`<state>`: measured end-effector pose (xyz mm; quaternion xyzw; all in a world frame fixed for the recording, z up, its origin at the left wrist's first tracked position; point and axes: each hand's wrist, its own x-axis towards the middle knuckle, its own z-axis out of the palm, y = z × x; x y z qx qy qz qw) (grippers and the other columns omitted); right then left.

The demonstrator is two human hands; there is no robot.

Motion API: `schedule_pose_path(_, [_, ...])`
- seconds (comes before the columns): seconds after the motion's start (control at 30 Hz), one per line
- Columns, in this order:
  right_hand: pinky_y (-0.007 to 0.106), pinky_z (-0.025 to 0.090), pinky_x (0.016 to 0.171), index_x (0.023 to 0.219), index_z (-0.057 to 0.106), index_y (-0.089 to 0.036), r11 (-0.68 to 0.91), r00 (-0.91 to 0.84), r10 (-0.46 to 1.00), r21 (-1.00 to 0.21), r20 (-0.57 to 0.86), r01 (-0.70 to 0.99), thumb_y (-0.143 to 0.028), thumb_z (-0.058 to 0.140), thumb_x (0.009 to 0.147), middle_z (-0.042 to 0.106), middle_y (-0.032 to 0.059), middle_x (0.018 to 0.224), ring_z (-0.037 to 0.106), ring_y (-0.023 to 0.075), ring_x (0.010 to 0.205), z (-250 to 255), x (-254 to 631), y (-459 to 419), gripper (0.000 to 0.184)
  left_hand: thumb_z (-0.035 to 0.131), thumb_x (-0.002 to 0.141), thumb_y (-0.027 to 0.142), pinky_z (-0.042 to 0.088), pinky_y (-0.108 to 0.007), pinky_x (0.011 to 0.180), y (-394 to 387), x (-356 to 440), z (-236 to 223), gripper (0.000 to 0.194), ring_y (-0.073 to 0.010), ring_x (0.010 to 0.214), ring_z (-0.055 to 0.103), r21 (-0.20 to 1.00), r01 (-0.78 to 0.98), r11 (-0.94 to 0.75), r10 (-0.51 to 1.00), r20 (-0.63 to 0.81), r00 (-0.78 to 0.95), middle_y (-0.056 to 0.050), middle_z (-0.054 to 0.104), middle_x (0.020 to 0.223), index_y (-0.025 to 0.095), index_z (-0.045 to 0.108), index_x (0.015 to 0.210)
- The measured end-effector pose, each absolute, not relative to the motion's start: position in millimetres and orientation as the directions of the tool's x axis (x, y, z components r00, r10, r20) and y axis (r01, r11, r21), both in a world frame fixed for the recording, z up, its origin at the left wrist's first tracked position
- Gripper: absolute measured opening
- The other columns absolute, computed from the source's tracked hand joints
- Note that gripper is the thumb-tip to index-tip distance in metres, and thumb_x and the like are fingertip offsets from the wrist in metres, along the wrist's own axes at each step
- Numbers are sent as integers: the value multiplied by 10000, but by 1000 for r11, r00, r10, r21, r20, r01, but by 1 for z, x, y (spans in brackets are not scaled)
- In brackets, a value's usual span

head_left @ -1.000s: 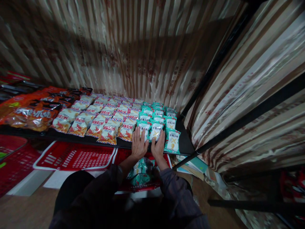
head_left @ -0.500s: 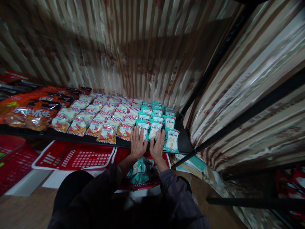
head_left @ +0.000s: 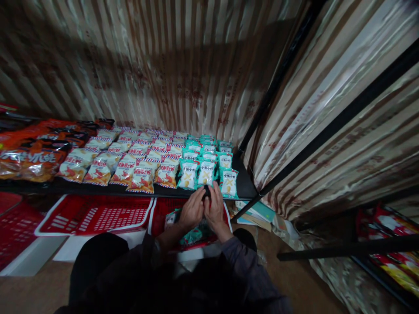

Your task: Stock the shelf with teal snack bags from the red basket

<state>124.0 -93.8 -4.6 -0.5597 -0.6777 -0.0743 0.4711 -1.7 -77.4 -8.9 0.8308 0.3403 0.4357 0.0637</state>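
My left hand (head_left: 192, 207) and my right hand (head_left: 215, 208) are close together at the front edge of a black shelf (head_left: 247, 183). Both hold nothing, with fingers stretched forward and fingertips near the edge. Just beyond them, small teal-and-white snack bags (head_left: 207, 173) stand in rows, leaning back, faces toward me. Another teal bag (head_left: 228, 182) heads the column on the right. Below my wrists, a red basket (head_left: 157, 213) contains more teal bags (head_left: 192, 235), partly hidden by my arms.
White-and-orange snack bags (head_left: 122, 170) fill the shelf's middle, with larger orange bags (head_left: 42, 161) at left. A second red basket (head_left: 98, 216) sits below. Black frame bars (head_left: 271, 185) slant along the right, before a striped curtain (head_left: 183, 74). Papers (head_left: 258, 211) lie near the shelf's right end.
Both hands have drawn back from the front teal bags to the shelf edge and come closer together. Those bags stay standing in their rows. The view has shifted slightly right.
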Motion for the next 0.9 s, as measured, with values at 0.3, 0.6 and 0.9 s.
schedule_pose_path(0.3, [531, 312, 1112, 1422, 354, -50, 2, 493, 685, -678, 536, 735, -401, 317, 924, 400, 251, 1465, 338, 300, 1402, 10, 219, -61, 610, 455, 813, 108, 429, -429, 1100, -77, 84, 6, 566, -266, 1400, 373, 512, 595, -619, 779, 496, 384, -135, 366, 1532, 156, 471, 1376])
schedule_pose_path(0.6, [440, 396, 1060, 1398, 408, -95, 71, 494, 741, -784, 455, 616, -453, 334, 919, 510, 198, 1395, 485, 260, 1294, -13, 210, -56, 603, 437, 771, 50, 410, -432, 1112, -68, 100, -2, 602, -270, 1396, 383, 569, 627, -532, 845, 400, 355, -187, 420, 1484, 108, 467, 1370])
schedule_pose_path(0.9, [433, 412, 1037, 1358, 444, -115, 107, 477, 707, -746, 522, 658, -383, 333, 905, 556, 184, 1323, 523, 253, 1222, 8, 209, -38, 537, 394, 809, 53, 316, -461, 1173, -59, 104, 9, 615, -270, 1452, 267, 647, 549, -529, 848, 394, 353, -198, 293, 1551, 66, 371, 1423])
